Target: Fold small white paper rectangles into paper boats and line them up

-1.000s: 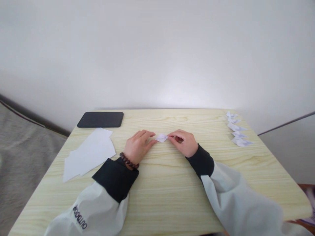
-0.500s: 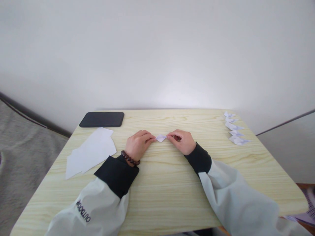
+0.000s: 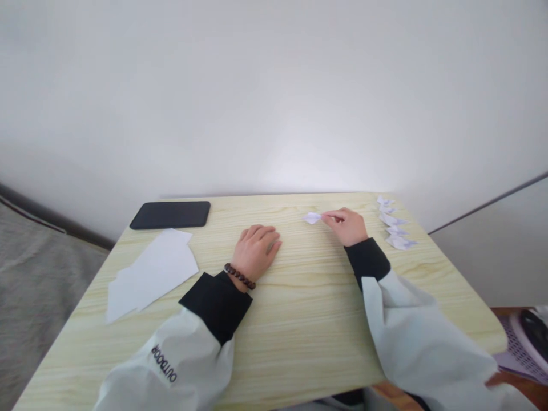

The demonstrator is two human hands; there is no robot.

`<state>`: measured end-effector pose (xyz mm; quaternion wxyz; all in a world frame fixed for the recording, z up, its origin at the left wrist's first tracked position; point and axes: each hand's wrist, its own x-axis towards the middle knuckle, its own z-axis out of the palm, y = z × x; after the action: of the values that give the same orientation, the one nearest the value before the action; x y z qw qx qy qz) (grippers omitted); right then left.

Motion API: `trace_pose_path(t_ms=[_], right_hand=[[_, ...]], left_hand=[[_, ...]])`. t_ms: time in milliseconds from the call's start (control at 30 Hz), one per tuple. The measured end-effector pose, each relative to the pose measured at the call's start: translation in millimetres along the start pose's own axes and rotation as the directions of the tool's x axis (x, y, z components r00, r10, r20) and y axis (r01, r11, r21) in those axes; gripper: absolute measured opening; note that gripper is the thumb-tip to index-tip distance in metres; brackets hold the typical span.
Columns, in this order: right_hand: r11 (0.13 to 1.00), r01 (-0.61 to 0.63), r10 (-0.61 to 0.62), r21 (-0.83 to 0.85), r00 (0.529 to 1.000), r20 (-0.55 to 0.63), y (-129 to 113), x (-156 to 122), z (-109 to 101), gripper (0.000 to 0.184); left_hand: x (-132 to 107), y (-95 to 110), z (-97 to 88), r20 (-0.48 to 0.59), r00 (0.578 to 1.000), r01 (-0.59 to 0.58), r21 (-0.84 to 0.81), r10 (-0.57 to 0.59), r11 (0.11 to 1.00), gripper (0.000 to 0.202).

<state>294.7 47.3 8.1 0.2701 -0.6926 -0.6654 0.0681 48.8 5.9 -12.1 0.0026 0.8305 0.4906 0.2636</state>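
Pinched at one tip by the thumb and fingers of my right hand (image 3: 347, 225) is a small folded white paper piece (image 3: 312, 218), its pointed body reaching out to the left. My left hand (image 3: 256, 249) rests on the wooden table (image 3: 291, 337) with its fingers loosely apart and nothing in it. A dark bead bracelet (image 3: 240, 276) circles the left wrist. Several similar folded paper pieces (image 3: 391, 220) stand in a column near the right edge, beyond my right hand.
A black phone (image 3: 170, 215) lies at the back left corner. In front of it, overlapping white paper sheets (image 3: 154, 274) spread left of my left hand. The white wall (image 3: 274, 103) rises behind the table's back edge. A purple basket (image 3: 520, 342) stands below, at the right.
My left hand has let go of the folded paper and lies on the table. My right hand has carried the paper to the right and back. The view has shifted slightly.
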Motion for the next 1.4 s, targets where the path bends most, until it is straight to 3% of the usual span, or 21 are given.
trace_pose_path(t_ms=[133,400,900,1200,1400], right_hand=[[0.961,-0.198,0.208,-0.193,0.978,0.033,30.7,25.3,-27.5,0.023],[0.870,-0.390,0.385,-0.302,0.920,-0.081,72.1,51.5,-52.6,0.026],[0.860,-0.402,0.398,-0.314,0.914,-0.081,102.9,71.3,-54.4,0.022],[0.875,-0.386,0.382,-0.293,0.921,-0.074,110.3,70.8,-57.4,0.023],[0.877,-0.388,0.372,-0.285,0.922,-0.110,110.1,68.4,-59.2,0.024]], left_hand=[[8.6,16.5,14.3,0.073,0.993,-0.094,-0.026,0.096,0.995,0.027],[10.4,23.1,18.5,0.078,0.990,-0.114,-0.045,0.117,0.992,0.028],[10.6,19.3,18.6,0.073,0.986,-0.150,-0.005,0.150,0.989,0.029],[22.8,42.7,29.2,0.107,0.969,-0.219,-0.044,0.222,0.975,0.029],[24.4,43.8,31.5,0.105,0.972,-0.204,-0.076,0.211,0.976,0.028]])
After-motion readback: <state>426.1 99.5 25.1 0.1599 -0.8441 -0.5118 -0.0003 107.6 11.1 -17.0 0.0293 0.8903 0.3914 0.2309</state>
